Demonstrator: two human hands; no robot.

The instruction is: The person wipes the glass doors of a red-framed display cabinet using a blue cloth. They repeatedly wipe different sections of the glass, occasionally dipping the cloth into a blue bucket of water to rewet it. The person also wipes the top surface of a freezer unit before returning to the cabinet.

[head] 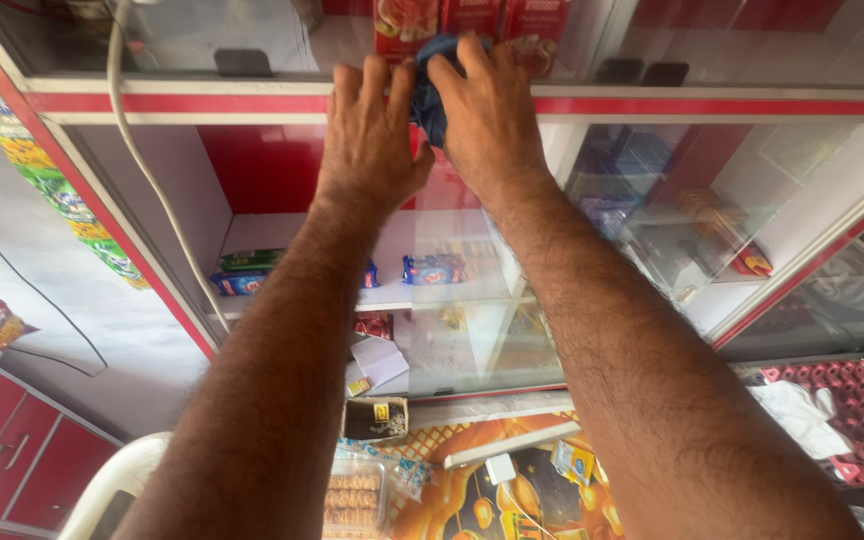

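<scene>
Your two hands are raised against the red-and-white framed glass display cabinet (252, 105), at its upper horizontal rail; your left hand (372, 135) lies flat, fingers spread fairly wide and pressed on the glass just below the rail; your right hand (487, 115) sits just beside it, fingers curled over a crumpled dark blue cloth (430, 95), which it grips against the rail; the cloth is bunched between the two hands, touching both, its top edge showing above the rail.

Behind the cabinet's glass, below your hands, blue biscuit packets (433, 268) lie on a white shelf, and a green and blue packet (245, 272) rests at that shelf's left end; a white cable (152, 180) hangs down the cabinet's left side; a strip of colourful snack sachets (47, 170) dangles left of the cabinet frame; below the cabinet, a small open cardboard box (374, 420) sits on the orange-patterned desk (472, 500), with a clear tub of round biscuits (354, 495) just beneath it; a red egg tray (857, 415) with a white rag lies under the cabinet's right end.
</scene>
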